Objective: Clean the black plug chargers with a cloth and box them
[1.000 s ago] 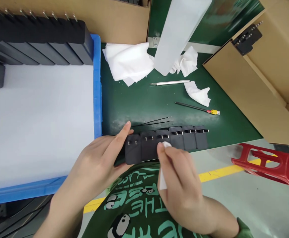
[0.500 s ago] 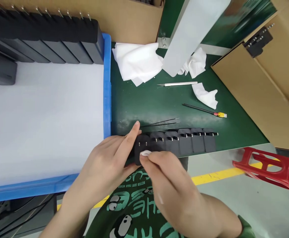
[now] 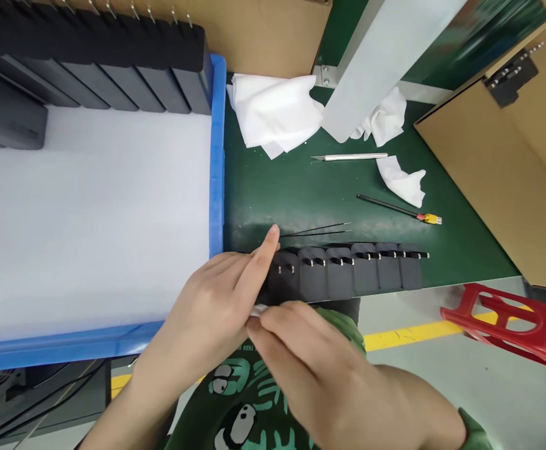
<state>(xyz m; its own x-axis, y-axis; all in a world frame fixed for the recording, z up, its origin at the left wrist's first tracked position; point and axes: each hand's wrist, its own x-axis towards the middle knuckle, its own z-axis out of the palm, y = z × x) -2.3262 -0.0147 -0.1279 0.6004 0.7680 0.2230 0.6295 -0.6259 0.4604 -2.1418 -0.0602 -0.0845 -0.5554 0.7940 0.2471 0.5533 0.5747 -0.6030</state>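
Observation:
A row of several black power adapters lies along the table's near edge, metal prongs upward. At the row's left end, my left hand is closed around the end adapter. Its index finger reaches to the far side, and its other fingertips are hidden. Just below that adapter, my right hand pinches a small white wad of cloth or tissue, mostly covered by the fingers. Tweezers lie on the table beyond the row, partly behind my left hand.
A blue-rimmed tray at left holds several black adapters. White cloths, a craft knife and a short USB cable lie on the green table. Cardboard boxes and a red stool stand at right.
My right hand has drawn the white wad down off the face of the end adapter to below its near edge. The whole view has shifted slightly, moving the scene to the right.

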